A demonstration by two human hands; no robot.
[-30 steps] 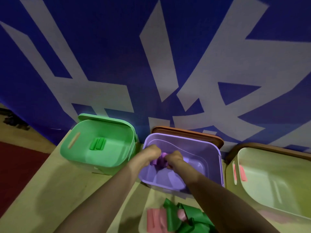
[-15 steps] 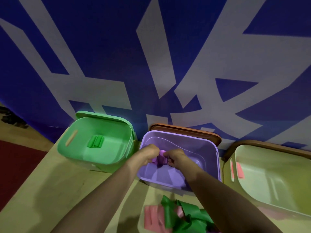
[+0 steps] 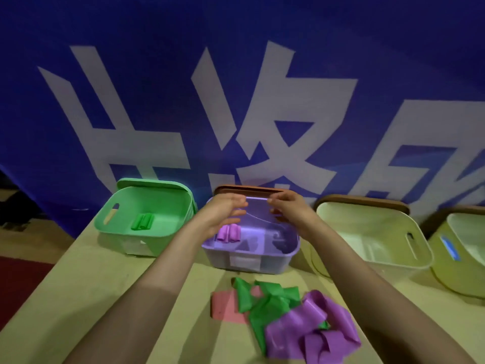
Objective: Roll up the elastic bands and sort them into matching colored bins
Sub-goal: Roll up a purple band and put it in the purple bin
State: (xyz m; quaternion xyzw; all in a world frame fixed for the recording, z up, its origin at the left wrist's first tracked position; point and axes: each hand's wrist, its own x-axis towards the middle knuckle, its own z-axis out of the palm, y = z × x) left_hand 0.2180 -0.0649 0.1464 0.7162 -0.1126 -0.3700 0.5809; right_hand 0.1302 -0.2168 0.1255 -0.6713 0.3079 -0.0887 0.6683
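A rolled purple band lies inside the purple bin. My left hand and my right hand hover above that bin with relaxed fingers, holding nothing. A rolled green band lies in the green bin to the left. On the table in front sits a loose pile: a pink band, a green band and a purple band.
Two pale yellow bins stand to the right of the purple one, the far one with a blue label. A blue banner with white characters hangs close behind the bins. The table's left edge drops to a red floor.
Both hands have let go of the rolled purple band, which now lies in the purple bin. The hands have lifted and spread apart. The view has tilted down.
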